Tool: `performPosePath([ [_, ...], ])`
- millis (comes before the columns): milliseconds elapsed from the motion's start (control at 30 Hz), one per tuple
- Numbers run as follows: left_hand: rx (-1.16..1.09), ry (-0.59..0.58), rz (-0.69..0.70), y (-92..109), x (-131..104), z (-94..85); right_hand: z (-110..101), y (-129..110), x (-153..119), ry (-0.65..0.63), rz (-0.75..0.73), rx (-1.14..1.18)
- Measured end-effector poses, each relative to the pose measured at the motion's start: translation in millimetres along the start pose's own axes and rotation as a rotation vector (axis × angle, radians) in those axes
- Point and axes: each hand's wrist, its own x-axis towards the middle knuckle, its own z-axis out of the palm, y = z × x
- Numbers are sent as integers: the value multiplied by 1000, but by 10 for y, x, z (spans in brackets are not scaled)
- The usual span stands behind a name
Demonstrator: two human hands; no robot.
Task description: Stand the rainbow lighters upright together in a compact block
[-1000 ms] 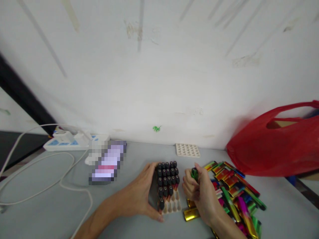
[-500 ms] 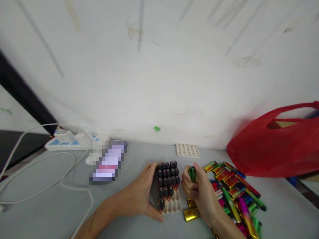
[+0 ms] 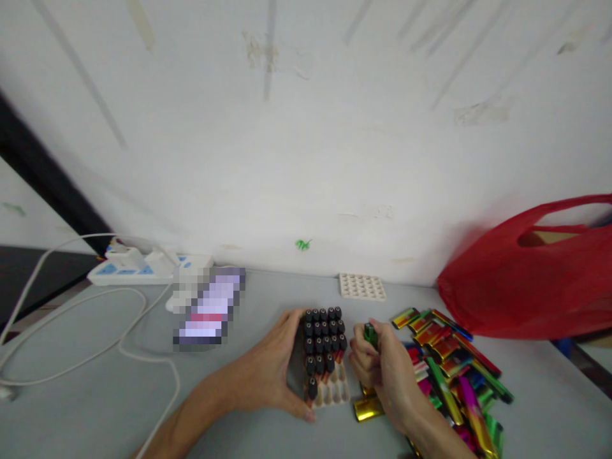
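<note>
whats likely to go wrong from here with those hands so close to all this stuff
1. The left hand curves around one side of the holder; a bump might tip the upright black-topped sticks.
2. The right hand, closed on a green piece, sits right against the loose pile of shiny tubes, so its wrist could scatter some.
3. The white cable runs close by the left forearm and might get snagged.

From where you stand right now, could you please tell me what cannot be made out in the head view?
All in the head view:
Phone: screen masked by coarse pixel blocks.
Green piece: lower part hidden by the right hand.
Shiny pieces: some covered by that hand, its forearm or one another.
Red bag: right side cut off by the picture's edge.
</note>
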Motion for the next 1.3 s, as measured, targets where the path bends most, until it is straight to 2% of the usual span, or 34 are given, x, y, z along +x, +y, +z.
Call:
performPosePath([
  [267,2,0,5,5,-6,-12,18,-38,17,11,-41,-19],
  [433,-14,-12,20,-12,1,-13,68,-108,-30,53,-237,-80],
  [533,-16,-17,24,-16,5,-9,48,-158,-69,93,-394,-200],
  [600,-8,-13,25,-16,6,-7,23,-183,-85,68,-465,-280],
  [767,12,-4,43,-13,8,-4,-4,-188,-109,-9,-490,-401],
  [967,15,-5,39,-22,11,-7,22,-178,-147,-107,-620,-705],
  [1300,30,-3,53,-59,9,4,19,-172,-152,-160,-772,-828],
])
